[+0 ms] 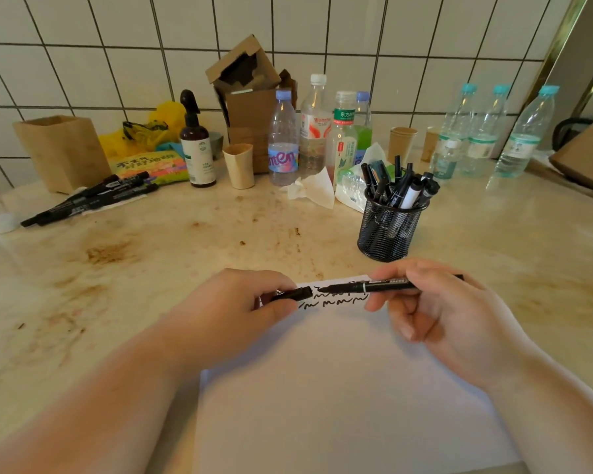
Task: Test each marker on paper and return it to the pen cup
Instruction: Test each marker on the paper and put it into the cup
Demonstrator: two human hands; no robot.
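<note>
The table, stained and cluttered along its upper edge, carries a white paper at lower centre with black squiggles near its top edge. The pen cup, black mesh and holding several markers, stands right of centre just above the paper. A loose group of markers lies at the left, well apart from the cup. Left hand: fingers pinching the cap. Right hand: fingers grasping the marker, tip bare and pointing left at the cap, a small gap between. Judged step: capping or uncapping, undetermined. If recapping, the next move calls for aligning tip and cap squarely, pressing home, then dropping it in the cup.
</note>
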